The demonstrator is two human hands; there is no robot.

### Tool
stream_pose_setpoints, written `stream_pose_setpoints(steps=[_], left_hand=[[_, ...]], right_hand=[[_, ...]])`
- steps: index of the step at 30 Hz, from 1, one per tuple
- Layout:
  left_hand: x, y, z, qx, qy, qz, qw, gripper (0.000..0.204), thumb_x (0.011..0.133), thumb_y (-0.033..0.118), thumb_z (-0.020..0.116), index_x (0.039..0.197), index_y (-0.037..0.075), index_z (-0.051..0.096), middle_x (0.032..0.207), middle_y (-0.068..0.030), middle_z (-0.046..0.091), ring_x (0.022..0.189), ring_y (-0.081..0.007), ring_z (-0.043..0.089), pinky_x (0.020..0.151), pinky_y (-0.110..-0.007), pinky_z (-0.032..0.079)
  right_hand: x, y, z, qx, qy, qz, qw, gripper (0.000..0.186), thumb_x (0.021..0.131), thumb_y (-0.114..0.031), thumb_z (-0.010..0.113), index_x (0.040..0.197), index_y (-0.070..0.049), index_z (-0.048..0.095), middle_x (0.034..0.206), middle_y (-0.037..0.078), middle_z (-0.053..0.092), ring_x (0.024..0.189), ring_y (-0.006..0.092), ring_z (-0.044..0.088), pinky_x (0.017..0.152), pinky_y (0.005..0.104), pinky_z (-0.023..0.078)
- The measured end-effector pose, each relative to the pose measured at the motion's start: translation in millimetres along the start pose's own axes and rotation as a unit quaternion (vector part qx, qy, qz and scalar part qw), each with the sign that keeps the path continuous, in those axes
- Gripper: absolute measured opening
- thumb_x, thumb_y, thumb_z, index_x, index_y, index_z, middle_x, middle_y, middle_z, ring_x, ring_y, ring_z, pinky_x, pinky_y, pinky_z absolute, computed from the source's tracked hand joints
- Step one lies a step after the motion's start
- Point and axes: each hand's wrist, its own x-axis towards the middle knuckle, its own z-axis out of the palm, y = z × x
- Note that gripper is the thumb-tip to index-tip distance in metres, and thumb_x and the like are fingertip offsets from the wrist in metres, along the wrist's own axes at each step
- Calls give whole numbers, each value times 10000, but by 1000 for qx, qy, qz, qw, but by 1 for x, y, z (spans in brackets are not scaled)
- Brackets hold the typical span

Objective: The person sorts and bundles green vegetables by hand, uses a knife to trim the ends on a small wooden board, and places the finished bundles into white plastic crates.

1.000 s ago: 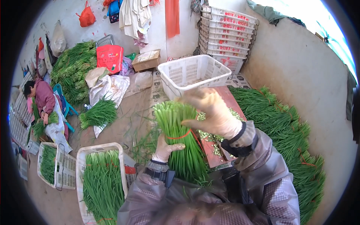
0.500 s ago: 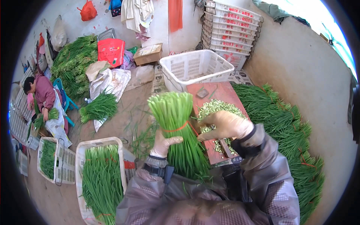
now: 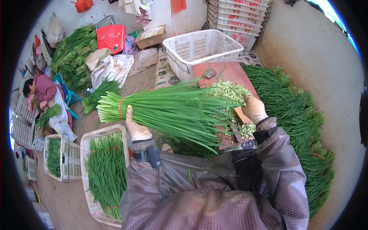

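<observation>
My left hand (image 3: 137, 128), in a pale glove, grips a bundle of garlic chives (image 3: 172, 109) near its pale stem ends. An orange-red band (image 3: 120, 109) circles the bundle by that hand. The chives lie sideways in the air, stems to the left, leaves fanning right over a reddish board (image 3: 237, 71). At the leaf tips, my gloved right hand (image 3: 255, 108) is closed, pinching some of them. Under and beside the leaves, chopped stem ends (image 3: 230, 90) cover part of the board. A brown wooden block (image 3: 241, 115) sits below my right hand.
White crates of chives (image 3: 85, 168) stand at left; another white crate (image 3: 182, 63) is beyond the board. Banded chive bundles (image 3: 303, 130) line the right wall. Stacked crates (image 3: 243, 19) stand at the back. At far left a person (image 3: 44, 90) handles chives beside a blue chair (image 3: 69, 94).
The bundle has swung from upright, stems up, to sideways with stems pointing left. My left hand moved left and up; my right hand moved right and up to the leaf tips.
</observation>
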Motion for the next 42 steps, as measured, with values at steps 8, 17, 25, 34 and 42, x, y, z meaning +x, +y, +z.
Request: stream_pose_setpoints(steps=[8, 17, 25, 34, 42], left_hand=[[6, 1, -4, -10, 8, 14, 1000, 465, 880, 296, 719, 1257, 45, 611, 1239, -108, 656, 1099, -269, 639, 990, -446, 522], [-7, -1, -1, -35, -135, -70, 988, 479, 885, 312, 679, 1266, 34, 595, 1199, -146, 672, 1055, -309, 664, 955, -495, 538], [-25, 3, 13, -50, -264, -121, 956, 561, 852, 273, 701, 1323, 10, 549, 1263, -194, 633, 1119, -353, 638, 1001, -546, 506], [-39, 9, 25, -79, -259, -147, 951, 638, 772, 213, 716, 1347, 17, 523, 1276, -203, 615, 1143, -372, 620, 1028, -549, 488], [-22, 9, 5, -85, -258, -118, 955, 501, 853, 199, 679, 1290, -16, 560, 1228, -190, 649, 1103, -329, 649, 1004, -504, 516]], right_hand=[[-4, -82, -57, 369, 150, -170, 901, 604, 820, 95, 561, 1397, -72, 507, 1131, 146, 572, 868, 215, 574, 845, 328, 488], [-19, -143, -83, 367, 64, -218, 902, 161, 843, -13, 682, 1004, -17, 685, 889, 128, 643, 834, 263, 630, 755, 352, 503], [-12, -167, -65, 343, 32, -285, 895, 301, 825, 53, 643, 1102, -49, 701, 966, 127, 671, 919, 277, 650, 846, 362, 518], [-3, -177, -52, 444, 3, -213, 870, 80, 871, -82, 683, 899, -18, 723, 786, 69, 676, 761, 181, 638, 697, 325, 507], [-54, -108, -102, 573, -384, -167, 705, 284, 925, -271, 676, 974, 9, 666, 841, 122, 675, 656, 139, 603, 604, 300, 478]])
